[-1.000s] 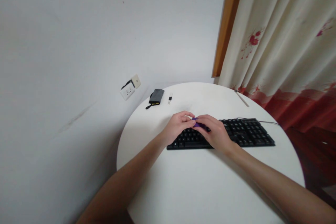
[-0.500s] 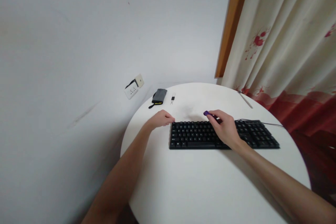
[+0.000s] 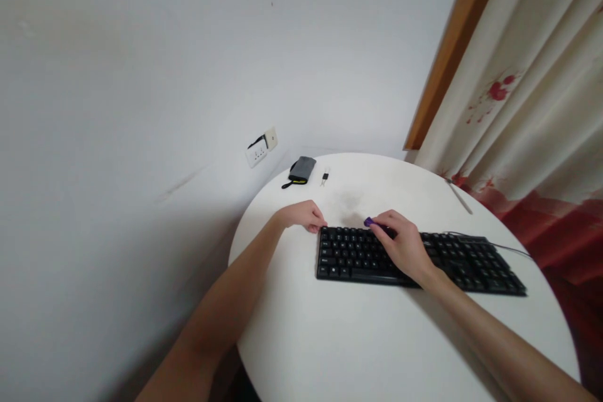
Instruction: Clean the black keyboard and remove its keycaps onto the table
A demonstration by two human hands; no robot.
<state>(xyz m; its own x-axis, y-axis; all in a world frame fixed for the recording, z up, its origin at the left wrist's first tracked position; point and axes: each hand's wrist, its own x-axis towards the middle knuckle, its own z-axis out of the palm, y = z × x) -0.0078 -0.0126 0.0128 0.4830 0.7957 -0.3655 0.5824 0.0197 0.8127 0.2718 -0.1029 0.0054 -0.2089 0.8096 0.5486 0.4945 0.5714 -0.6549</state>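
Note:
A black computer keyboard (image 3: 367, 275) lies on the white round table, its right end slanting slightly toward me. At its upper left corner my left hand (image 3: 305, 215) is closed, thumb and fingers gripping that corner. My right hand (image 3: 400, 240) hovers over the middle of the keyboard, closed in a pinch around a small tool with a purple end (image 3: 368, 222). The purple end points left, near the top row of keys. Most of the tool is hidden by my fingers, so its kind cannot be made out.
Behind the keyboard on the table (image 3: 301, 326) lie a folded grey cloth pouch (image 3: 302, 169) and a small black-and-clear item (image 3: 325, 176). A thin metal stick (image 3: 459, 196) rests at the far right, near the curtain (image 3: 499, 119). The keyboard's cable (image 3: 511, 247) runs off rightward.
The view has turned left, so everything sits further right in it. My right hand with the purple-ended tool has moved a little left along the keyboard. My left hand stays at the corner.

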